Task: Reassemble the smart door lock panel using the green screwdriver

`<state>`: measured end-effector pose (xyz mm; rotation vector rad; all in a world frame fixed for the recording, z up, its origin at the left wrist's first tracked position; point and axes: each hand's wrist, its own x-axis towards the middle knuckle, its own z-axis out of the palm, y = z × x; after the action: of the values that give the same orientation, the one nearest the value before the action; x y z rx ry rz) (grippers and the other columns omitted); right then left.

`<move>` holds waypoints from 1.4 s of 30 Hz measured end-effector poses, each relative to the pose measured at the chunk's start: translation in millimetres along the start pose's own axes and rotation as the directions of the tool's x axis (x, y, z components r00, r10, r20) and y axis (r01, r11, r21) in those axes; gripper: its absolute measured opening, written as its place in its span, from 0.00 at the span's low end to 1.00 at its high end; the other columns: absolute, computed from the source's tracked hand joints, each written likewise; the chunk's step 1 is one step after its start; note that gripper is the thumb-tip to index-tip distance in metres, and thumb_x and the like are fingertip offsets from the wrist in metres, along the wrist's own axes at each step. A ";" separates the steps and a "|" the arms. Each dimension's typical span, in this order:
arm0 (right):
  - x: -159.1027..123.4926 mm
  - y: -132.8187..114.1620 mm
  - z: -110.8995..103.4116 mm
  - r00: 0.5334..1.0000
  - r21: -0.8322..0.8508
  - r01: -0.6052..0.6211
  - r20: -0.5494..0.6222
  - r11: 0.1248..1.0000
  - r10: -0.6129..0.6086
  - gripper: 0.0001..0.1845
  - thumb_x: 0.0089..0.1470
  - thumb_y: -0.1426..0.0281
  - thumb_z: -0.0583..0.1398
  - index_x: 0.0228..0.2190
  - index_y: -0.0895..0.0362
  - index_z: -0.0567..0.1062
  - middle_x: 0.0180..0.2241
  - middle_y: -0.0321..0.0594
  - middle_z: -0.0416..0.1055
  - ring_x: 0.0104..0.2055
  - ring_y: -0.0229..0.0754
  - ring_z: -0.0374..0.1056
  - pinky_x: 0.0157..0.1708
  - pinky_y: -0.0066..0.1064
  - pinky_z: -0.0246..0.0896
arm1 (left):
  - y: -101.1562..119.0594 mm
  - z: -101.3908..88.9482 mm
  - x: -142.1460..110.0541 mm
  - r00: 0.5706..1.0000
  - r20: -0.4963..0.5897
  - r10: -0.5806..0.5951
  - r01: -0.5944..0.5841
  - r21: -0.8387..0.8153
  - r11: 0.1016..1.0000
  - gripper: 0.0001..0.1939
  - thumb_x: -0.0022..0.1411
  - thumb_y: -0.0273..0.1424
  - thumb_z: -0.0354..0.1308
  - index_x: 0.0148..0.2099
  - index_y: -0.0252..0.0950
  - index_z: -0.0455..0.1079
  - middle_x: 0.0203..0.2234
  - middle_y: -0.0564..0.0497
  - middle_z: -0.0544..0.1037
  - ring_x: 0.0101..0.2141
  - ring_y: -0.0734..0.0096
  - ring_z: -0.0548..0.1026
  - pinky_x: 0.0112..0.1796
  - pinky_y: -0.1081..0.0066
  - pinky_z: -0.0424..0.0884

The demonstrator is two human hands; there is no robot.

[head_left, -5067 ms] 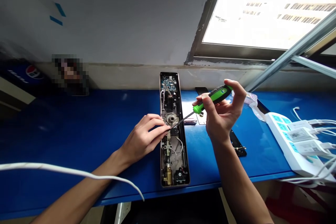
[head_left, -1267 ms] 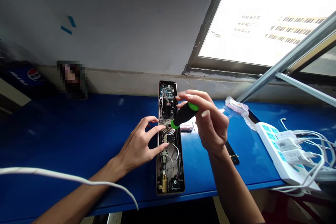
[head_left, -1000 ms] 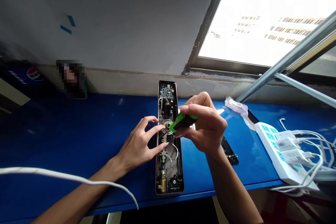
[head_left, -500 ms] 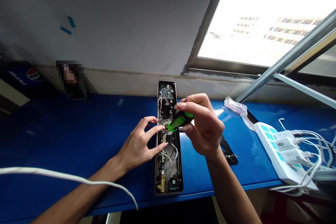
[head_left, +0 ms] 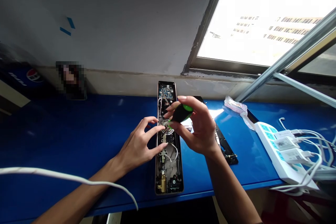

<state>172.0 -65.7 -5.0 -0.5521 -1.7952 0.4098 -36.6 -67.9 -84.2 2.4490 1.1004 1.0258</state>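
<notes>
The right hand (head_left: 199, 126) grasps a black-and-green screwdriver (head_left: 181, 113) by its thick handle, over the middle of a long, narrow, dark open-topped case (head_left: 171, 170) with a thin bronze-coloured rim. The tool slants down to the left; its tip is too small to make out. The left hand (head_left: 140, 140) reaches in from the other side, its thumb and forefinger parted over the inner parts, with nothing visibly gripped; whether it presses on anything, I cannot tell.

The case lies lengthwise away from the person, its near end close to the front edge of a glossy blue table (head_left: 91, 129). Inside are a blue circuit board (head_left: 169, 93) at the far end, a round metal ring below the tool, loose white wires (head_left: 176, 150), and, at the near end, a brass-coloured cylinder (head_left: 163, 183) beside a black block (head_left: 174, 183).

The right wrist is bent, thumb under the handle and forefinger arched over its butt; the left palm faces down, its forearm coming in from the lower left.

Farther right are a perforated black plate (head_left: 230, 156), a clear plastic packet (head_left: 236, 105) and a white power strip (head_left: 262, 129) with chargers plugged in.
</notes>
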 end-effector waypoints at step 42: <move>-74.8 30.1 -69.2 0.832 -0.487 -0.159 0.402 0.859 0.383 0.20 0.57 0.83 0.61 0.48 0.52 0.76 0.54 0.43 0.79 0.52 0.47 0.77 0.48 0.41 0.76 | 22.6 -0.8 40.6 0.960 0.058 0.273 -0.277 0.067 0.959 0.15 0.69 0.25 0.61 0.56 0.39 0.75 0.53 0.42 0.74 0.61 0.50 0.67 0.58 0.49 0.73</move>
<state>260.6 -82.8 -61.0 -1.1202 -2.3279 0.3640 -6.1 -53.3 -52.3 2.7290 0.8113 1.0099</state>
